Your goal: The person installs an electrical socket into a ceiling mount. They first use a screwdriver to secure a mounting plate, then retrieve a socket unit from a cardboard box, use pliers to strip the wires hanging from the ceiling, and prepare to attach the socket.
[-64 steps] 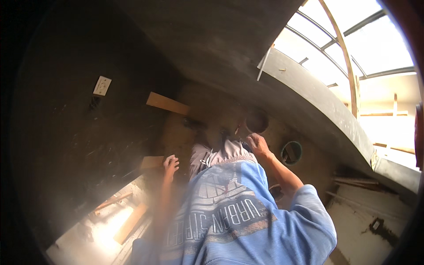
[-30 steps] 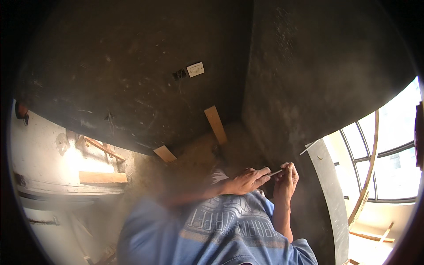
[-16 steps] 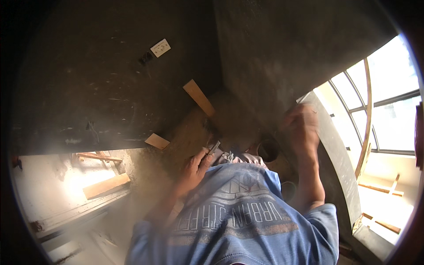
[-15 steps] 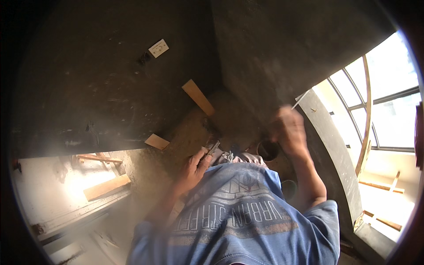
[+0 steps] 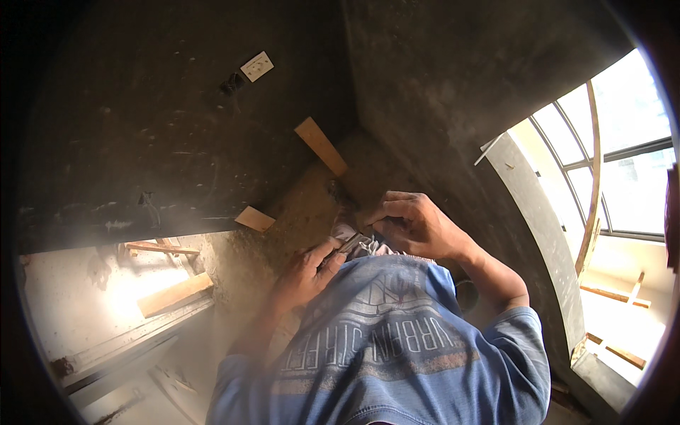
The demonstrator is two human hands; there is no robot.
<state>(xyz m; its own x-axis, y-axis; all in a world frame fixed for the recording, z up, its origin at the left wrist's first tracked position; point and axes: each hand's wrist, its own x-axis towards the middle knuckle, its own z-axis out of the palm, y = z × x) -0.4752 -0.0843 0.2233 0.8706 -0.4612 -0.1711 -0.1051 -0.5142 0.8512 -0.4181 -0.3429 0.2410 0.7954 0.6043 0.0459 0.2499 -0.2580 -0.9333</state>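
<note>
My left hand (image 5: 309, 270) is closed round a slim grey metal piece (image 5: 352, 243), whose end sticks out past the thumb in front of my waist. Just to its right, my right hand (image 5: 414, 225) is held in a pinch, fingertips close to the tip of that metal piece. Something small and dark shows at those fingertips, too small to name. White drawstrings (image 5: 370, 246) hang at my waist, below the hem of my blue T-shirt (image 5: 382, 312).
A white socket plate (image 5: 256, 66) sits on the dark wall. Wooden boards (image 5: 321, 146) and a short wood offcut (image 5: 255, 219) are near the corner. At right, a thin white stick (image 5: 489, 149) lies at a grey ledge (image 5: 545, 212) beside a barred window (image 5: 620, 163).
My right hand has come left and down from beside the ledge, and its fingers are now by the metal piece. The left hand has stayed nearly in place, keeping its grip.
</note>
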